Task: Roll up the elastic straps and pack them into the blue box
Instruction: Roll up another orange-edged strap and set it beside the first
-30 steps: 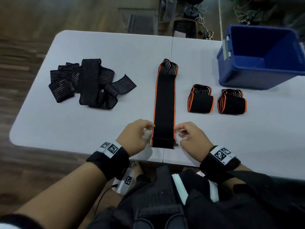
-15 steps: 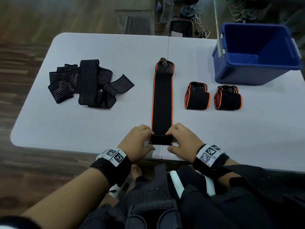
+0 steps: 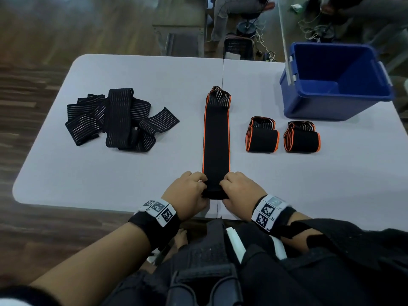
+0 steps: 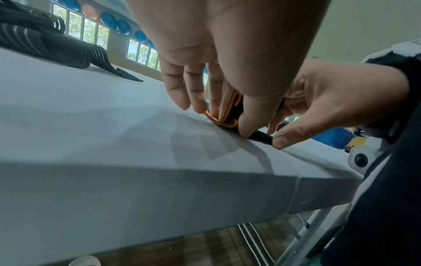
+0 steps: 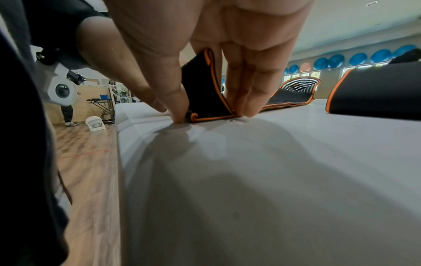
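A long black strap with orange edges (image 3: 216, 138) lies stretched away from me on the white table (image 3: 110, 177). Its near end is folded over into a small roll (image 3: 215, 193). My left hand (image 3: 187, 193) pinches the roll's left side and my right hand (image 3: 239, 191) pinches its right side. The left wrist view shows the folded orange-edged end (image 4: 227, 115) between thumb and fingers. In the right wrist view the strap end (image 5: 205, 93) stands up between thumb and fingers. Two rolled orange-edged straps (image 3: 262, 135) (image 3: 302, 138) lie to the right. The blue box (image 3: 335, 82) stands at the far right.
A heap of loose black striped straps (image 3: 117, 122) lies on the table's left part. The near table edge runs just under my hands. A seated person and chairs are beyond the far edge.
Both hands came in from the strap's sides onto its near end and folded it over, starting a roll. The strap's free length has grown slightly shorter.
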`<state>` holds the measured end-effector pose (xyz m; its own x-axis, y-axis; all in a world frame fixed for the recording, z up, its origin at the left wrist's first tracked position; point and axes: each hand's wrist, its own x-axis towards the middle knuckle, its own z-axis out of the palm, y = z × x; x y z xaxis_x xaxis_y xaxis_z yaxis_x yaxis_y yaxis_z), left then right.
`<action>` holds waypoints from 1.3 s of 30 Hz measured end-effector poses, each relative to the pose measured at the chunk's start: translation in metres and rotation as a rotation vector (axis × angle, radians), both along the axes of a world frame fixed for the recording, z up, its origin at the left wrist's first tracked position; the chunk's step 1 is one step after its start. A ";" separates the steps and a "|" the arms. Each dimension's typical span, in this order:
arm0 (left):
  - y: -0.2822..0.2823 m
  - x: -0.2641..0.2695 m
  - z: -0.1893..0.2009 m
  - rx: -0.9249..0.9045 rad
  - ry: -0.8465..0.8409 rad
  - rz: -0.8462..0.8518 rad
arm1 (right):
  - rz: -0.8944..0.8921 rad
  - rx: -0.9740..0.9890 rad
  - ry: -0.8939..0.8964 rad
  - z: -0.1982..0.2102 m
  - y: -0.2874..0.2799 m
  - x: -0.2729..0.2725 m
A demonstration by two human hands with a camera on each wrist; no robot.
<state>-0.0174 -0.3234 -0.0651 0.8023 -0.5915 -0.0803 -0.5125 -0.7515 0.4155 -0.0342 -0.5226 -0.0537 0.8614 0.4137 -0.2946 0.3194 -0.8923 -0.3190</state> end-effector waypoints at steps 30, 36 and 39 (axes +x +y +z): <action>-0.005 0.039 0.003 -0.107 0.302 0.343 | -0.260 0.148 0.224 0.004 -0.006 0.046; -0.017 0.045 0.003 -0.085 0.165 0.267 | -0.247 0.052 0.098 0.007 0.001 0.049; -0.022 0.046 0.004 -0.025 0.131 0.186 | -0.241 0.052 0.014 0.010 0.005 0.047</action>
<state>0.0282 -0.3453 -0.0613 0.8813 -0.4378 -0.1781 -0.3066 -0.8163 0.4896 0.0133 -0.5178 -0.0437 0.9330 0.2114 -0.2911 0.0941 -0.9244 -0.3696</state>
